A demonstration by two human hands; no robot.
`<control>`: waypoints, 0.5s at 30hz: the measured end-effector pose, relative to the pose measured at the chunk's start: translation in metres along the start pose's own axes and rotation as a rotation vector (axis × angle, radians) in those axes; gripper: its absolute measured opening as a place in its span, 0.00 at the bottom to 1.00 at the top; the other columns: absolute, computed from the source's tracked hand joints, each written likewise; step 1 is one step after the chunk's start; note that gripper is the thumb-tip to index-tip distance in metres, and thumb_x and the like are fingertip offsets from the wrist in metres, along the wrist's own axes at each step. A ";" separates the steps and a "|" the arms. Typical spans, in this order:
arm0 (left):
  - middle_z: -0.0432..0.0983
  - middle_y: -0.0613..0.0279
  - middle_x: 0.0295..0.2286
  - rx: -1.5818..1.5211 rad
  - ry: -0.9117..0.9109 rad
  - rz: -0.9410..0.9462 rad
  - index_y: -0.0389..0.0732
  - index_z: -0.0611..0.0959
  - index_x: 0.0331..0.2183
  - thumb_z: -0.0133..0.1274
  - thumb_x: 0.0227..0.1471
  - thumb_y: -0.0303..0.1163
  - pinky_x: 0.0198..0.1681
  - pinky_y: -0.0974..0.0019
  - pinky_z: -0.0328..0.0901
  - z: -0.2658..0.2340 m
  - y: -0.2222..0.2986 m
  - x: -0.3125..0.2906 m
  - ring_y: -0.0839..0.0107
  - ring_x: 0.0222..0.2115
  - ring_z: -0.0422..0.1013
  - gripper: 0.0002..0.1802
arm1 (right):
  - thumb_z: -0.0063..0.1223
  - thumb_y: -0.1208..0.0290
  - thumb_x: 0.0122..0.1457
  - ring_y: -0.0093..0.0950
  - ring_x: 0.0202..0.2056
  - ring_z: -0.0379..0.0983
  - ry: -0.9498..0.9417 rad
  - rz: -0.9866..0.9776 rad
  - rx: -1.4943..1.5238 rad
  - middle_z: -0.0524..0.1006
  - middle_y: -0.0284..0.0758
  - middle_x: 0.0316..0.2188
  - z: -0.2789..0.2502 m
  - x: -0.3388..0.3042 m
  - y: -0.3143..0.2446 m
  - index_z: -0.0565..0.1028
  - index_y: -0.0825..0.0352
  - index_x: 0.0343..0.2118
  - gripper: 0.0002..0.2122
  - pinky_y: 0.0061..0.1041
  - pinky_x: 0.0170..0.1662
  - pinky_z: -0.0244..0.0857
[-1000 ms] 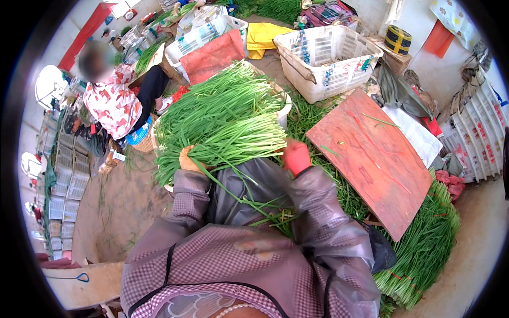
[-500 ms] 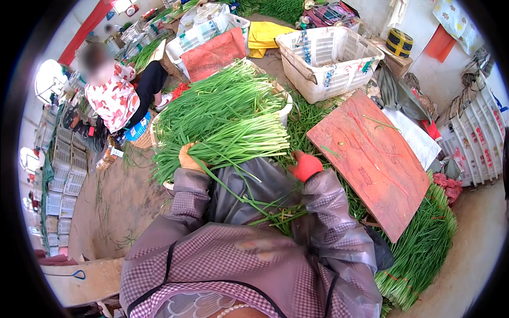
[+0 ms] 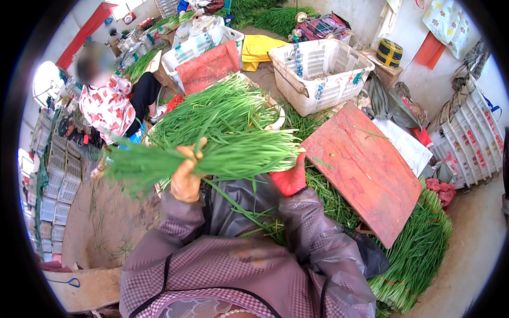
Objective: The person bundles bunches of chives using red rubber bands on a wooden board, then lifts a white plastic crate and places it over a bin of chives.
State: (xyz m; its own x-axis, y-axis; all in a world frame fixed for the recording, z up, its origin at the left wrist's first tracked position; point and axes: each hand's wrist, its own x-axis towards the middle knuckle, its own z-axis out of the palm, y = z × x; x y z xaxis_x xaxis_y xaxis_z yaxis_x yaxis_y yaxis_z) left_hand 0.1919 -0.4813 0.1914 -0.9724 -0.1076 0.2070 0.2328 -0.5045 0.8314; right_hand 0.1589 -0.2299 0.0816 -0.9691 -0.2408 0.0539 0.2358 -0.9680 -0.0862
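A loose bunch of long green garlic chives is held up level above my lap, leafy tips to the left and pale cut ends to the right. My left hand, in a tan glove, is wrapped round it near the leafy part. At the pale ends my right hand, in a red glove, holds the bunch, its fingers partly hidden beneath. Behind lies a large heap of chives in a white tub. Some stray stalks hang down over my dark apron.
A reddish board slants at my right, over tied chive bundles. An off-white plastic crate stands beyond it. Another person sits at the far left. Stacked crates line the right wall.
Both hands have raised a bunch off the heap toward me. My right hand has come from beside the tub to the pale ends. The view has shifted slightly.
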 end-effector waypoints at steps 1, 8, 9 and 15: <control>0.75 0.55 0.40 0.143 -0.127 0.021 0.41 0.76 0.31 0.57 0.49 0.30 0.49 0.52 0.66 -0.006 0.005 -0.005 0.58 0.47 0.68 0.07 | 0.56 0.49 0.55 0.38 0.58 0.62 0.006 0.006 -0.006 0.65 0.38 0.59 -0.002 -0.002 -0.003 0.60 0.63 0.60 0.34 0.44 0.61 0.56; 0.72 0.62 0.50 0.995 -1.207 0.262 0.48 0.80 0.44 0.57 0.47 0.40 0.63 0.50 0.44 -0.041 0.036 -0.039 0.57 0.60 0.56 0.20 | 0.51 0.45 0.56 0.41 0.59 0.60 0.060 0.094 -0.078 0.63 0.40 0.60 -0.042 -0.021 -0.010 0.60 0.63 0.61 0.35 0.47 0.62 0.52; 0.70 0.65 0.52 1.071 -1.261 0.125 0.49 0.78 0.45 0.56 0.45 0.38 0.64 0.51 0.45 -0.039 0.041 -0.050 0.58 0.60 0.55 0.22 | 0.51 0.45 0.56 0.41 0.60 0.60 0.111 0.084 -0.094 0.63 0.40 0.60 -0.047 -0.021 -0.007 0.60 0.63 0.61 0.35 0.48 0.62 0.52; 0.69 0.60 0.54 0.926 -1.393 -0.248 0.46 0.77 0.49 0.49 0.44 0.19 0.65 0.52 0.44 -0.025 0.046 -0.062 0.56 0.62 0.52 0.27 | 0.58 0.46 0.52 0.42 0.59 0.60 0.103 0.119 -0.260 0.61 0.45 0.60 -0.052 -0.013 -0.012 0.57 0.65 0.62 0.40 0.45 0.62 0.53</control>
State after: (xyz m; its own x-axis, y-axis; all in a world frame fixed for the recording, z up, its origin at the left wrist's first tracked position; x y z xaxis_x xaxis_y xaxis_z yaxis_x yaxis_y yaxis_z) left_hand 0.2623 -0.5190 0.2041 -0.3506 0.9287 -0.1211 0.5087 0.2974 0.8079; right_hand 0.1647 -0.2118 0.0305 -0.9413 -0.3298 -0.0723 0.3342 -0.8797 -0.3383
